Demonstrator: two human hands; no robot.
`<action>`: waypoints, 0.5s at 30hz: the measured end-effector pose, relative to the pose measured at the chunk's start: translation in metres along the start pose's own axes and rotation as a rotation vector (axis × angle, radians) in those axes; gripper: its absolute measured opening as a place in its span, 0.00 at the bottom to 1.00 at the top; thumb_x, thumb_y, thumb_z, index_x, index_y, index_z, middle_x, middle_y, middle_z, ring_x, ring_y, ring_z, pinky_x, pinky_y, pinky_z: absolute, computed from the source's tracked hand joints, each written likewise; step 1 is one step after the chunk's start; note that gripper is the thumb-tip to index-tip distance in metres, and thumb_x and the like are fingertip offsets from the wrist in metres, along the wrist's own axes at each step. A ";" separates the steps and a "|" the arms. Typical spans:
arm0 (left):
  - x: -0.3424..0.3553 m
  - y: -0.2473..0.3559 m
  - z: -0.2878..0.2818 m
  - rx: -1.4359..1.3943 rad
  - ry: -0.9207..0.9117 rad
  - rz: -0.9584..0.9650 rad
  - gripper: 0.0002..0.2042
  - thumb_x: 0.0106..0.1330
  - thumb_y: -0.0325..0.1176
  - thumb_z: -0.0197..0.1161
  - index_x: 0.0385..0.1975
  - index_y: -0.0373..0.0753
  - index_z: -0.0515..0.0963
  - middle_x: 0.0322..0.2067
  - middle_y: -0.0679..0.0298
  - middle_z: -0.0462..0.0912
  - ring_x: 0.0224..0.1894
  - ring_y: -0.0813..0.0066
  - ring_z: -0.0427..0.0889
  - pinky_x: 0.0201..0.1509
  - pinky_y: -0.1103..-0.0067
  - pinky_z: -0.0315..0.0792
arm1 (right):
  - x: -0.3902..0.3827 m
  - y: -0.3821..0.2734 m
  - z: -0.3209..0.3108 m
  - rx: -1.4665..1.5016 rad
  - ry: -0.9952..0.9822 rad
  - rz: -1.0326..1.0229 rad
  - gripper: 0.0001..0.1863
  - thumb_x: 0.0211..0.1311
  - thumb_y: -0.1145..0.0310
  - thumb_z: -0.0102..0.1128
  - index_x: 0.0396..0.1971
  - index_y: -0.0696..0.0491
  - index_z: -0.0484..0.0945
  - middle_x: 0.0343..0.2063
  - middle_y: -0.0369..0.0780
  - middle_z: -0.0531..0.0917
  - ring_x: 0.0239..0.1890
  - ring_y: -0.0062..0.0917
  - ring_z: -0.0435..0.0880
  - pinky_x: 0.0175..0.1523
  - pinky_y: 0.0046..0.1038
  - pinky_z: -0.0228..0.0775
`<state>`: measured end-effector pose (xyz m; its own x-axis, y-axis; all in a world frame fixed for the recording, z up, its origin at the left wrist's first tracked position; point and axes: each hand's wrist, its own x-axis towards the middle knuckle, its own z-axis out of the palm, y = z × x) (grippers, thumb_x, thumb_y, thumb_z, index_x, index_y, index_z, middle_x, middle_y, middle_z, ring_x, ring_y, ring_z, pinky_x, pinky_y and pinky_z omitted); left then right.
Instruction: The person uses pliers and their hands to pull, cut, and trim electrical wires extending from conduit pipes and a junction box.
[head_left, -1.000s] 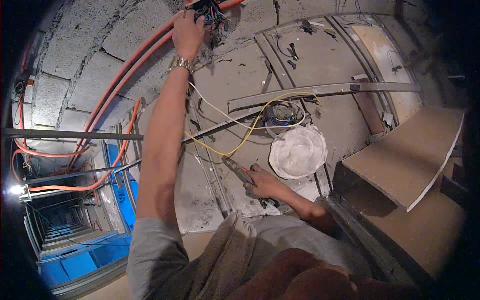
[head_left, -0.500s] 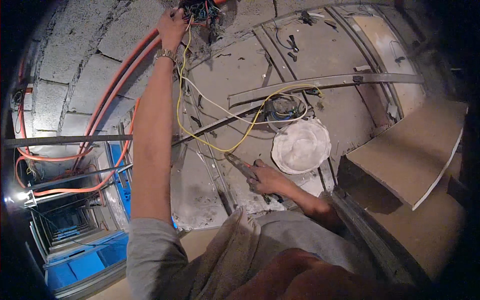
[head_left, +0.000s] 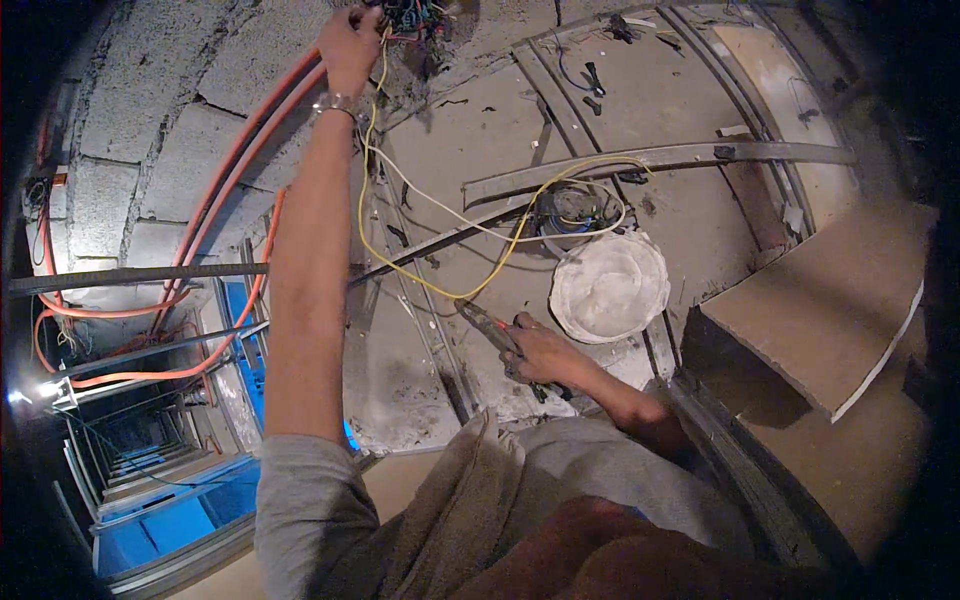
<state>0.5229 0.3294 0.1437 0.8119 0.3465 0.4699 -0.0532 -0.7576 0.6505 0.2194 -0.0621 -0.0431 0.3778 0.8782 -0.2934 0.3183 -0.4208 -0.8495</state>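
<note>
My left hand (head_left: 350, 45) is stretched up to the block wall, its fingers closed at the edge of a bundle of thin coloured wires (head_left: 415, 18). Just which strands are pinched is too small to make out. From beside that hand a yellow wire (head_left: 364, 215) loops down over the boards, and a white wire (head_left: 440, 200) branches off across it. Low in the middle, my right hand (head_left: 540, 352) is wrapped round what looks like pliers (head_left: 482, 322), with a bit of red near the grip. Their metal end points up-left, close to the bottom of the yellow loop.
Right of my right hand sits a round, whitish plaster-caked bowl (head_left: 610, 287), with a coil of wire (head_left: 570, 215) behind it. Metal profiles (head_left: 650, 160) cross the boards. A bent board (head_left: 820, 300) stands at right. Orange conduits (head_left: 235, 165) run down the wall at left above a deep opening.
The view has shifted slightly, so the bowl and boards sit a little farther right. My left wrist has turned slightly at the wires; my right hand keeps its hold on the tool.
</note>
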 end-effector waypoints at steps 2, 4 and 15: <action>-0.015 0.008 0.009 0.653 0.196 0.360 0.18 0.71 0.37 0.63 0.52 0.27 0.77 0.44 0.45 0.84 0.50 0.44 0.83 0.59 0.59 0.74 | 0.002 0.007 0.009 -0.003 0.027 -0.026 0.23 0.65 0.61 0.61 0.53 0.61 0.75 0.47 0.58 0.72 0.49 0.56 0.79 0.57 0.50 0.72; -0.040 0.020 0.032 0.526 0.270 0.442 0.18 0.70 0.36 0.63 0.53 0.29 0.77 0.47 0.41 0.80 0.51 0.41 0.81 0.57 0.58 0.74 | 0.004 0.013 0.014 0.001 0.065 -0.034 0.26 0.62 0.63 0.62 0.57 0.60 0.73 0.48 0.59 0.73 0.48 0.57 0.80 0.56 0.51 0.73; -0.080 0.027 0.063 -0.661 0.057 -0.328 0.16 0.79 0.43 0.55 0.42 0.34 0.76 0.25 0.61 0.81 0.34 0.68 0.84 0.37 0.70 0.78 | 0.004 0.012 0.014 0.015 0.075 -0.060 0.22 0.60 0.66 0.62 0.51 0.61 0.74 0.45 0.60 0.73 0.46 0.57 0.80 0.54 0.52 0.74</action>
<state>0.4936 0.2466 0.0861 0.8158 0.5397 0.2076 -0.1661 -0.1252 0.9781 0.2125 -0.0606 -0.0608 0.4229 0.8819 -0.2084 0.3294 -0.3638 -0.8713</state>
